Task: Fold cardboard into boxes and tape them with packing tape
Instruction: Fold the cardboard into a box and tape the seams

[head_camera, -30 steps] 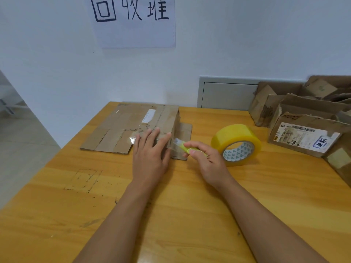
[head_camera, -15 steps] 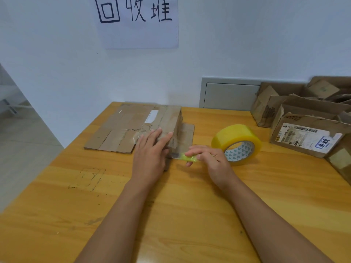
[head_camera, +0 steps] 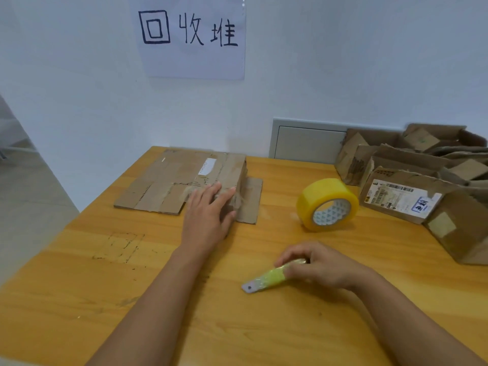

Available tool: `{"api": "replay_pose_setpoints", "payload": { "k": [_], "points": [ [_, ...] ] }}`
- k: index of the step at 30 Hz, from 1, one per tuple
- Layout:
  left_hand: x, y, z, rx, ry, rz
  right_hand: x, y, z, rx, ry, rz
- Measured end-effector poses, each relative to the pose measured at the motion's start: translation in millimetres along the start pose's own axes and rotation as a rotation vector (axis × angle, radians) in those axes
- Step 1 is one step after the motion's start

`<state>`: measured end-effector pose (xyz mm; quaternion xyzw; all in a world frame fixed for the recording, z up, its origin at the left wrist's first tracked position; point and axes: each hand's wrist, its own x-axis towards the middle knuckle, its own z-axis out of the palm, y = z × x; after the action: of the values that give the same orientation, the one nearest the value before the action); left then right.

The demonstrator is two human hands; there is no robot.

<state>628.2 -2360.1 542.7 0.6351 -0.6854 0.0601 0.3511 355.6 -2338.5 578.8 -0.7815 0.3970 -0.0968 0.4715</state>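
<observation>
Pressing flat and open on one cardboard (head_camera: pixel 184 180) at twelve o'clock on the table (head_camera: pixel 79 273), the left hand (head_camera: pixel 208 220) lay apart from the right hand (head_camera: pixel 322 268), which gripped one cutter (head_camera: pixel 266 278), one tape roll (head_camera: pixel 327 204) standing at two o'clock.

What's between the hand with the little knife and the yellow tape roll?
Only bare table lies between the right hand and the tape roll, seen from the head view.

wall sign (head_camera: pixel 194 38): "回收堆" | box label (head_camera: pixel 401 198): barcode, print too small to read
</observation>
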Motion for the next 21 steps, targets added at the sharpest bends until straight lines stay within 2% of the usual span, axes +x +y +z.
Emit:
{"api": "replay_pose_setpoints", "payload": {
  "k": [2,3,7,10,13,14,16,19,21],
  "points": [
    [-0.6,0.6,0.5,-0.001,0.008,0.003,0.2,2.3,1.3,-0.29,-0.004,0.032],
    [-1.1,1.1,0.7,0.0,0.017,0.008,0.3,-2.0,0.7,-0.354,0.032,0.029],
    [-1.1,1.2,3.8,-0.006,0.042,-0.002,21.8,-31.6,-3.0,-0.173,0.331,-0.134],
    [-0.2,-0.3,7.1,-0.01,0.067,0.006,60.9,-51.1,-6.0,-0.167,0.516,-0.184],
    [-0.5,-2.0,8.7,-0.031,0.082,0.008,92.5,-62.6,-16.3,-0.206,0.817,-0.229],
    [-0.7,-2.3,9.0,-0.038,0.081,0.007,98.7,-66.3,-21.9,-0.188,0.873,-0.239],
    [-0.6,-2.6,10.0,-0.047,0.078,0.006,109.2,-71.0,-33.2,-0.208,0.819,-0.17],
    [0.3,-3.2,12.2,-0.064,0.081,-0.005,120.3,-68.9,-43.6,-0.31,0.464,0.086],
    [0.4,-2.6,12.9,-0.076,0.088,-0.009,122.8,-60.2,-45.4,-0.315,0.235,0.152]
  ]
}}
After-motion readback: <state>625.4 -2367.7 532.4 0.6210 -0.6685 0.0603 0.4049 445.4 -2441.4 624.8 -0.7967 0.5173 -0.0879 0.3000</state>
